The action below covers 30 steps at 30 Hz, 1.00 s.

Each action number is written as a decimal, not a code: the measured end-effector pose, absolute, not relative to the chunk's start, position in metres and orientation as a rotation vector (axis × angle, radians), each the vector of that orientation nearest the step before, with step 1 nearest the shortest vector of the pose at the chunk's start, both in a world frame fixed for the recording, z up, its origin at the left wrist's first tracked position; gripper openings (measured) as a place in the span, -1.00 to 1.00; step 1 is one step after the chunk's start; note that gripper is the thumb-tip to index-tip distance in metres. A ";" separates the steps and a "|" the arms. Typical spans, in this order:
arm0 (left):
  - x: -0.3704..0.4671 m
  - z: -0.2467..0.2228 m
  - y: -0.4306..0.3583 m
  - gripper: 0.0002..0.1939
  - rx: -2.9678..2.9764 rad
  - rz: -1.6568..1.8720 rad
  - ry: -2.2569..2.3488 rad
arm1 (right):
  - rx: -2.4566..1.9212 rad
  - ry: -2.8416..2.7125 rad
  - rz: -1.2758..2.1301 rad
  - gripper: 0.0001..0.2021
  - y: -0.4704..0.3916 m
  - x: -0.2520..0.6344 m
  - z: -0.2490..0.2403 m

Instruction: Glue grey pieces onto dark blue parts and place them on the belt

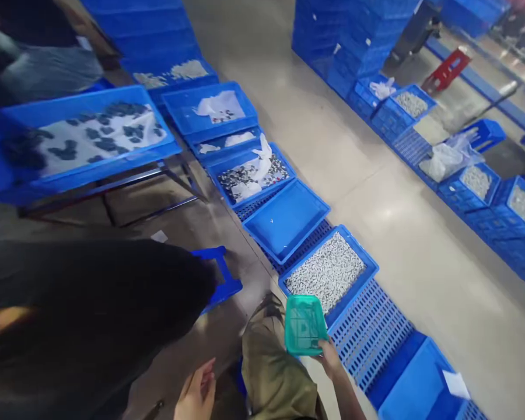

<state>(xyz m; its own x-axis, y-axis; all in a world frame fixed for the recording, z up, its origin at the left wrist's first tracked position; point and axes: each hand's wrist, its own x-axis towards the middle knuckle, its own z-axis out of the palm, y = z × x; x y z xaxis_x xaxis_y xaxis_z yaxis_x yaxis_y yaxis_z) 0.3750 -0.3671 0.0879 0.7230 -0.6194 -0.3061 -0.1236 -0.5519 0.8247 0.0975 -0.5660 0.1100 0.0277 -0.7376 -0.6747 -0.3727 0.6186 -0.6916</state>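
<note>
Green tray (305,328) is pinched in the fingers of the right hand (329,357); the left hand (196,392) curls loosely; blue bins (286,220) line slatted pallets (370,332) on the floor (376,198).

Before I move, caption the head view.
Right hand holds a green tray by a bin of pale pieces, left hand apart.

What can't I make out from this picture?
All in the head view:
- Right hand: some fingers, hidden by the green tray.
- Left hand: wrist, cut off by the bottom edge.
- Pale pieces: too small to identify.
- Red item: details blurred.
</note>
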 end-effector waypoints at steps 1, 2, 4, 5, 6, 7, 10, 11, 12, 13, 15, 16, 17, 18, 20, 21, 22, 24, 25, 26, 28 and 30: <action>0.377 0.084 -0.376 -0.74 2.093 -0.831 -0.586 | -0.922 1.640 -0.407 -0.72 -0.563 0.090 0.104; 0.378 0.080 -0.386 -0.73 2.118 -0.911 -0.614 | -0.904 1.699 -0.453 -0.71 -0.562 0.081 0.099; 0.377 0.067 -0.405 -0.73 2.182 -1.066 -0.689 | -0.910 1.821 -0.546 -0.69 -0.568 0.062 0.090; 0.374 0.059 -0.416 -0.73 2.213 -1.126 -0.753 | -0.935 1.886 -0.593 -0.69 -0.577 0.052 0.085; 0.370 0.049 -0.430 -0.73 2.234 -1.166 -0.838 | -0.973 1.950 -0.639 -0.69 -0.591 0.043 0.078; 0.364 0.037 -0.445 -0.73 2.243 -1.183 -0.934 | -1.021 2.014 -0.678 -0.69 -0.608 0.036 0.070; 0.340 -0.005 -0.506 -0.72 2.160 -1.161 -1.227 | -1.190 2.186 -0.750 -0.66 -0.683 0.026 0.032; 0.330 -0.021 -0.532 -0.72 2.105 -1.151 -1.302 | -1.256 2.222 -0.759 -0.65 -0.711 0.026 0.016; 0.321 -0.038 -0.559 -0.71 2.042 -1.139 -1.377 | -1.321 2.252 -0.758 -0.63 -0.739 0.026 -0.001; 0.312 -0.055 -0.588 -0.70 1.977 -1.120 -1.458 | -1.382 2.279 -0.750 -0.64 -0.766 0.026 -0.018; 0.294 -0.087 -0.649 -0.66 1.851 -1.073 -1.617 | -1.496 2.304 -0.710 -0.65 -0.808 0.019 -0.050; 0.285 -0.102 -0.680 -0.63 1.802 -1.051 -1.686 | -1.547 2.306 -0.677 -0.65 -0.823 0.013 -0.063; 0.277 -0.115 -0.710 -0.58 1.771 -1.027 -1.740 | -1.600 2.299 -0.640 -0.65 -0.833 0.006 -0.074; 0.268 -0.128 -0.739 -0.49 1.759 -0.995 -1.776 | -1.654 2.286 -0.600 -0.66 -0.838 -0.002 -0.084; 0.249 -0.148 -0.789 -0.24 1.778 -0.924 -1.804 | -1.764 2.254 -0.518 -0.64 -0.833 -0.013 -0.098; 0.240 -0.156 -0.808 -0.16 1.797 -0.898 -1.802 | -1.815 2.243 -0.481 -0.60 -0.825 -0.015 -0.104; 0.232 -0.163 -0.824 -0.11 1.827 -0.870 -1.787 | -1.861 2.237 -0.449 -0.52 -0.814 -0.014 -0.110; 0.217 -0.172 -0.842 -0.13 1.913 -0.815 -1.720 | -1.927 2.244 -0.402 -0.30 -0.787 -0.006 -0.122; 0.211 -0.176 -0.844 -0.17 1.958 -0.789 -1.678 | -1.949 2.247 -0.387 -0.22 -0.775 -0.001 -0.128; 0.206 -0.179 -0.844 -0.21 1.994 -0.769 -1.641 | -1.962 2.253 -0.378 -0.16 -0.764 0.003 -0.134; 0.196 -0.183 -0.838 -0.27 2.033 -0.743 -1.594 | -1.964 2.267 -0.384 -0.10 -0.757 0.012 -0.142; 0.185 -0.185 -0.831 -0.30 2.059 -0.724 -1.560 | -1.941 2.271 -0.426 -0.08 -0.772 0.017 -0.144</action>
<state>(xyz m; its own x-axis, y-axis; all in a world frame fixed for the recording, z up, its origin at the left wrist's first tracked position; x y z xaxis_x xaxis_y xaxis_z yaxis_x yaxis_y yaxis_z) 0.1850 -0.8315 -0.1851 0.2207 -0.9660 -0.1349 -0.7269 -0.2551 0.6376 0.0169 -0.7724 -0.1442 -0.1682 -0.9818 0.0882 -0.9469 0.1360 -0.2912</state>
